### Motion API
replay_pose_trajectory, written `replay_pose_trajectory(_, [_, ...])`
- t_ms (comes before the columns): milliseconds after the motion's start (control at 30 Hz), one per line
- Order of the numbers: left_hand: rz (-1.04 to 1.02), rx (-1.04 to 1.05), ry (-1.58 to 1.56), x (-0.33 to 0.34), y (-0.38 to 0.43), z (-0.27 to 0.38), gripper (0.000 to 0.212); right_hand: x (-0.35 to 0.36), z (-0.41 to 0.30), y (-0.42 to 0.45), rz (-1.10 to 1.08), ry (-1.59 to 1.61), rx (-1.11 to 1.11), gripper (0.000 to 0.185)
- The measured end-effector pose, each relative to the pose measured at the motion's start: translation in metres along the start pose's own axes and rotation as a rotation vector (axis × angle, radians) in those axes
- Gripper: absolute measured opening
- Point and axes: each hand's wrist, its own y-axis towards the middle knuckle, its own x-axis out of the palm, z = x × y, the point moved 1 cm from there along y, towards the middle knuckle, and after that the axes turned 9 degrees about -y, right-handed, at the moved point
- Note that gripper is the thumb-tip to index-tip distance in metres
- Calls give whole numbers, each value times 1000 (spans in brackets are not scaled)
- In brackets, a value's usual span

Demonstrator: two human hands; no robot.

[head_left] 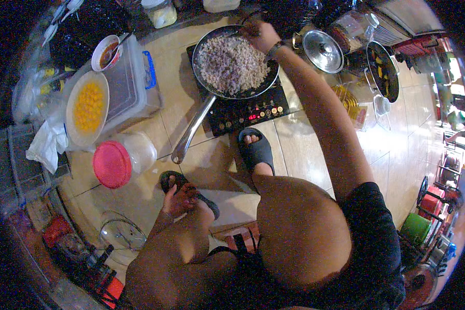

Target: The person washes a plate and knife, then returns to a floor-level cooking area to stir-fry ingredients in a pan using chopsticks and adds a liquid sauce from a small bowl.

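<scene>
A frying pan (195, 133) with a long metal handle rests on a black induction cooktop (236, 118) on the tiled floor. Rice or a similar grainy food (232, 66) fills much of the pan. My right hand (261, 37) is over the pan's far right rim, its fingers curled round what looks like a utensil, mostly hidden by the hand. My left hand (180, 199) is low by my left knee and sandal, away from the pan; its fingers are partly in shadow, and I cannot tell whether it holds anything.
At left, a plate of yellow-orange pieces (88, 108) and a bowl of sauce (105, 53) sit on a lidded plastic box (130, 89). A pink-lidded jar (112, 164) lies nearby. Rightward are a glass lid (322, 51), an oil bottle (348, 102) and a dark pot (383, 71).
</scene>
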Motion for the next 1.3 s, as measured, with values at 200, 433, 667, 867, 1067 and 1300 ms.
replay_pose_trajectory(200, [43,-33,33,-14,11,3,65,0,-57,-59,-242,146,-342,22])
replay_pose_trajectory(433, [-14,-41,-14,-5,7,1,64,-26,-13,-99,-189,410,-37,16])
replay_pose_trajectory(667, [42,28,-12,12,10,-2,62,-26,32,-97,41,136,126,18])
replay_pose_trajectory(867, [82,-50,-11,-9,6,1,65,-27,-41,-108,-107,374,-64,17])
replay_pose_trajectory(1067, [134,15,169,16,12,4,68,-47,-1,-105,-5,199,-1,12])
replay_pose_trajectory(1300, [100,35,14,5,15,-2,68,-14,15,-114,18,404,108,19])
